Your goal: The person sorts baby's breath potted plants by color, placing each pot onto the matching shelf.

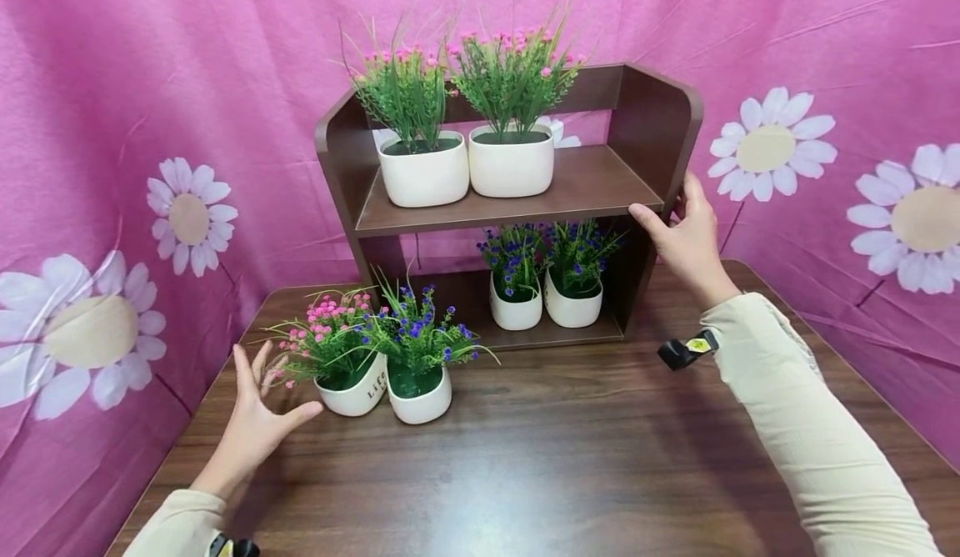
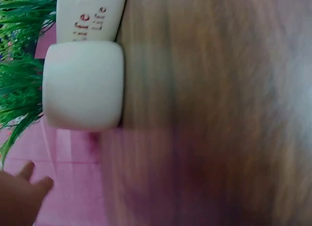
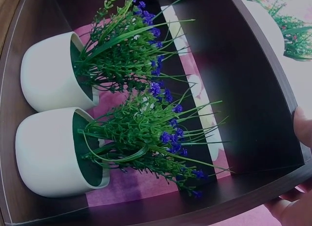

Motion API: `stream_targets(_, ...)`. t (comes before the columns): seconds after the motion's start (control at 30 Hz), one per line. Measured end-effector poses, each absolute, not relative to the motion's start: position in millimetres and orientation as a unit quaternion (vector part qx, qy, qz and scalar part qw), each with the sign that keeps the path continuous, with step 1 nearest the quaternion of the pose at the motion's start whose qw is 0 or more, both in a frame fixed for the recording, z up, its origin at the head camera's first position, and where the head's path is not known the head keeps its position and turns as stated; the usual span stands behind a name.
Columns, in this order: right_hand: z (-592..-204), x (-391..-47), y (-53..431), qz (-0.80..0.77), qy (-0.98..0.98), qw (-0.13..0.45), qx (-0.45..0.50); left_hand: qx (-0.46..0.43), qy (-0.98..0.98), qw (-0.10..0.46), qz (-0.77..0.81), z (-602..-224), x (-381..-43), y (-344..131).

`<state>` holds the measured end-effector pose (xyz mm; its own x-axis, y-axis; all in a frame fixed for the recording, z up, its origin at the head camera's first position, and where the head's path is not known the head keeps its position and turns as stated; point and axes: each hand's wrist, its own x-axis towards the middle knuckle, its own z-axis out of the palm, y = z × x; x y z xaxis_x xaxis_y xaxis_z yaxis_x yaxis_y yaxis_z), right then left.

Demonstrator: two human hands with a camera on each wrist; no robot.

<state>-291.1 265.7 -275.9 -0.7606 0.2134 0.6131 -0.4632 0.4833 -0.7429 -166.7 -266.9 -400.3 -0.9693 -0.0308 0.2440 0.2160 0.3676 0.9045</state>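
Note:
A dark brown two-tier shelf (image 1: 585, 178) stands at the back of the table. My right hand (image 1: 693, 244) grips its right side panel, thumb on the front edge by the upper board, fingers around the outer side. On the table, left of the shelf's front, a white pot with pink flowers (image 1: 348, 394) touches a white pot with blue flowers (image 1: 422, 405). Just left of the pink-flowered pot, my left hand (image 1: 258, 419) holds nothing, fingers and thumb spread. In the left wrist view, that hand (image 2: 22, 196) shows apart from the nearest pot (image 2: 85, 84).
Two white pots with pink flowers, one left (image 1: 423, 172) and one right (image 1: 512, 163), sit on the upper tier. Below, two blue-flowered pots (image 3: 53, 72) stand at the right end. A pink daisy-print curtain (image 1: 262, 107) hangs behind the wooden table (image 1: 570, 449).

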Motion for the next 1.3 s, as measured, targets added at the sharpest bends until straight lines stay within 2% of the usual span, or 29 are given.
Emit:
stream_targets(0.13, -276, -291, 266, 0.503, -0.791, 0.338, 0.079, 0.022, -0.805, 0.053, -0.590, -405, -168, -267)
stream_targets(0.27, -277, -291, 266, 0.502, -0.792, 0.339, 0.078, 0.043, -0.778, 0.030, -0.626, -408, -166, -273)
stream_targets(0.53, -275, -291, 265, 0.505, -0.788, 0.344, 0.079, 0.019, -0.815, 0.014, -0.579, -419, -162, -280)
stream_targets(0.77, -276, -291, 264, 0.503, -0.791, 0.341, 0.074, 0.017, -0.834, 0.002, -0.552, -426, -165, -263)
stream_targets(0.93, -276, -291, 262, 0.511, -0.788, 0.334, 0.077, 0.028, -0.836, 0.022, -0.548, -430, -167, -245)
stream_targets(1.3, -259, -263, 246, 0.510, -0.790, 0.331, 0.077, 0.096, -0.850, 0.135, -0.500, -433, -176, -214)
